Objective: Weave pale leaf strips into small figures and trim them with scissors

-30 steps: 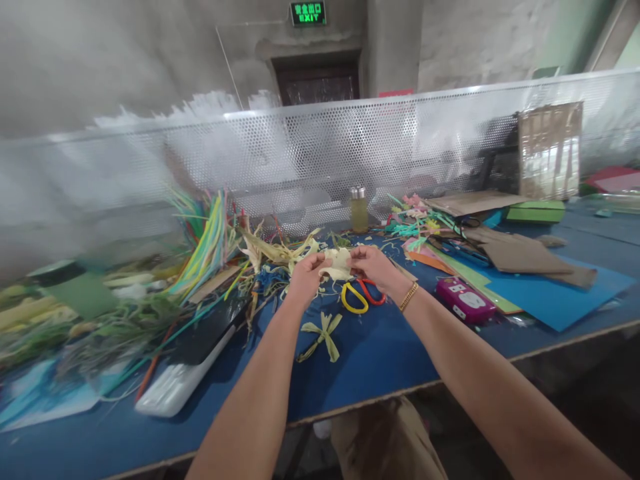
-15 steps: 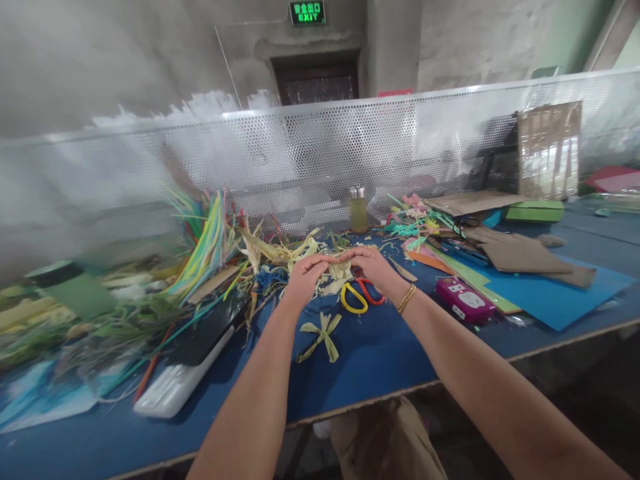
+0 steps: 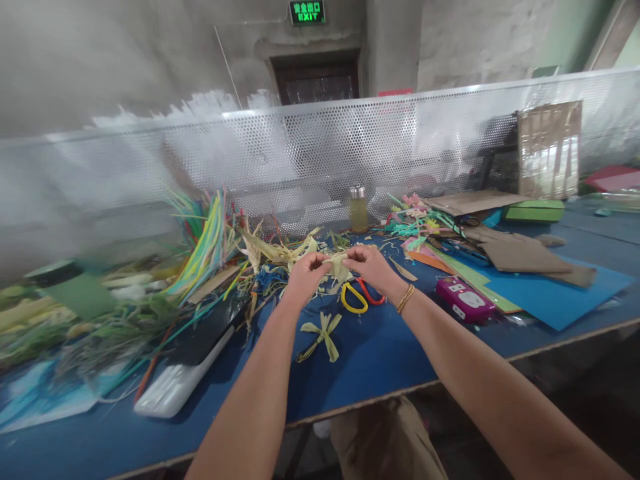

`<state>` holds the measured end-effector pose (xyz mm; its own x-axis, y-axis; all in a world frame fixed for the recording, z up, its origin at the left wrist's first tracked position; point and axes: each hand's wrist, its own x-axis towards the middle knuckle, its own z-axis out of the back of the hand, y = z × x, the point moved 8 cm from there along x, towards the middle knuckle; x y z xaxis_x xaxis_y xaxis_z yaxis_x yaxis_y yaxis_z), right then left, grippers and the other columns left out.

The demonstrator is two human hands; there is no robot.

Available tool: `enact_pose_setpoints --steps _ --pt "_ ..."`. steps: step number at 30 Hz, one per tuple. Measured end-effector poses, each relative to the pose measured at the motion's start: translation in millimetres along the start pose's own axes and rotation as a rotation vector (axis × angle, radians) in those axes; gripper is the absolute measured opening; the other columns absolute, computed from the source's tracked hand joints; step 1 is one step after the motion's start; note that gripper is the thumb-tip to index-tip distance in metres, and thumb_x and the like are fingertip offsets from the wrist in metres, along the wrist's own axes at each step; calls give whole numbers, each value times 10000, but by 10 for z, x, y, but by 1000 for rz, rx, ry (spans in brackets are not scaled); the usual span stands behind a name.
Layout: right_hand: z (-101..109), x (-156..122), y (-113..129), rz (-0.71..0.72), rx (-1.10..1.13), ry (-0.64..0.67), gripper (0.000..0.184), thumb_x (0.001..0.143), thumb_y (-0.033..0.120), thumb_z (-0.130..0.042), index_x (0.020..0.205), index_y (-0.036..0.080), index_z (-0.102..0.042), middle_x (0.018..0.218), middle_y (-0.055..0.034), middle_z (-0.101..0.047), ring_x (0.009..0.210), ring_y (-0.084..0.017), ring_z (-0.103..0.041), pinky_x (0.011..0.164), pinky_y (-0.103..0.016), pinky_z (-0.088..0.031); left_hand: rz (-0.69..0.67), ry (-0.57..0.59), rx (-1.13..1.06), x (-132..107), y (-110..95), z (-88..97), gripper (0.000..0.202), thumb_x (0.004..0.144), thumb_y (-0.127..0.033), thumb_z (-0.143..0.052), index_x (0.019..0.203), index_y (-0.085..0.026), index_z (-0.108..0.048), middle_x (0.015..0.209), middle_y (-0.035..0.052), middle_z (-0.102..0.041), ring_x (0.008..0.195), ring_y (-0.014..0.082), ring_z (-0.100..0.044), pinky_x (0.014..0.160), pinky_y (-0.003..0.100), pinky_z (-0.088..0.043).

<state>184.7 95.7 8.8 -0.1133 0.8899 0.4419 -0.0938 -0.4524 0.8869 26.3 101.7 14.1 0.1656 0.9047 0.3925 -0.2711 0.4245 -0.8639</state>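
Between my hands is a pale yellow-green strip of corn husk [image 3: 339, 269]. My left hand [image 3: 306, 272] pinches its left end, and my right hand [image 3: 369, 262] pinches its right end. Scissors with yellow and red handles [image 3: 355, 303] lie just under my right hand, their blades hidden. Nearer to me on the blue table rests a flower-like shape of husk strips [image 3: 326, 337] with a thin dark stem. Behind my hands spreads a heap of dried husks [image 3: 280, 250].
To the left stand pipe cleaners [image 3: 207, 247], with a black and white box [image 3: 193, 367] and dried greenery [image 3: 120, 327] nearby. On the right are a purple device [image 3: 464, 300], cardboard [image 3: 523, 257] and blue sheets [image 3: 560, 303]. A bottle [image 3: 358, 210] stands before the perforated metal screen [image 3: 320, 153].
My right fingers have drawn back slightly and bent into a pinch. More of the husk strip now shows between my hands. Things on the table have stayed put.
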Motion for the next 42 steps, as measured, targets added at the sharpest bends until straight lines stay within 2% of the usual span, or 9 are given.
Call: enact_pose_setpoints --steps 3,6,14,21,26,30,34,38,42 --pt "-8 2 1 11 -20 2 199 726 351 -661 721 171 -576 687 21 -571 638 -102 -505 652 -247 -428 6 35 -27 -13 -6 -38 187 734 -332 -648 821 -169 -620 614 -28 -544 562 112 -474 562 237 -382" --pt "-48 -4 -7 -9 45 39 210 724 365 -675 770 176 -595 704 13 -602 647 -111 -537 652 -251 -447 -9 77 -26 -28 -48 -82 171 741 -317 -633 820 -171 -594 626 -29 -546 557 106 -467 553 230 -371" --pt "-71 -28 10 -46 140 3 150 700 277 -669 818 191 -631 618 33 -575 583 -100 -519 602 -240 -438 -75 70 -55 -29 -131 -91 131 736 -268 -626 823 -183 -579 588 -51 -484 529 95 -418 527 220 -323" --pt "-87 -12 -23 -27 240 -15 110 676 235 -660 767 184 -696 634 22 -581 536 -82 -425 523 -237 -338 37 19 -256 -78 -112 -116 77 675 -209 -622 738 -173 -599 569 -53 -456 505 80 -370 502 215 -274" --pt "-86 -23 25 -14 205 -13 75 673 203 -632 716 185 -690 662 6 -609 580 -101 -478 571 -254 -374 111 29 -330 -80 -46 -128 99 656 -214 -608 743 -169 -616 581 -37 -507 521 95 -427 518 225 -310" --pt "-67 -36 54 -11 154 -36 96 676 193 -590 708 183 -679 674 4 -613 612 -109 -500 604 -254 -395 148 46 -325 -79 -9 -132 98 695 -228 -580 771 -178 -615 569 -41 -472 508 98 -420 494 223 -295" --pt "-48 -56 156 95 2 -48 116 725 222 -566 726 173 -671 699 -4 -618 635 -115 -507 618 -252 -402 70 23 -259 -62 -64 -107 173 721 -317 -654 798 -174 -594 623 -38 -491 551 95 -431 516 220 -318" --pt "-59 -85 257 184 -138 -47 77 739 231 -596 730 167 -638 675 0 -602 591 -105 -492 580 -243 -395 40 20 -161 -43 -69 -89 304 694 -322 -711 942 -162 -639 655 -29 -536 570 101 -444 537 228 -332" --pt "-71 -92 272 218 -201 -51 77 737 241 -639 735 178 -595 681 5 -595 581 -100 -495 574 -238 -408 30 20 -66 -44 -70 -74 241 716 -316 -690 887 -147 -691 591 -39 -491 533 94 -391 522 234 -305"
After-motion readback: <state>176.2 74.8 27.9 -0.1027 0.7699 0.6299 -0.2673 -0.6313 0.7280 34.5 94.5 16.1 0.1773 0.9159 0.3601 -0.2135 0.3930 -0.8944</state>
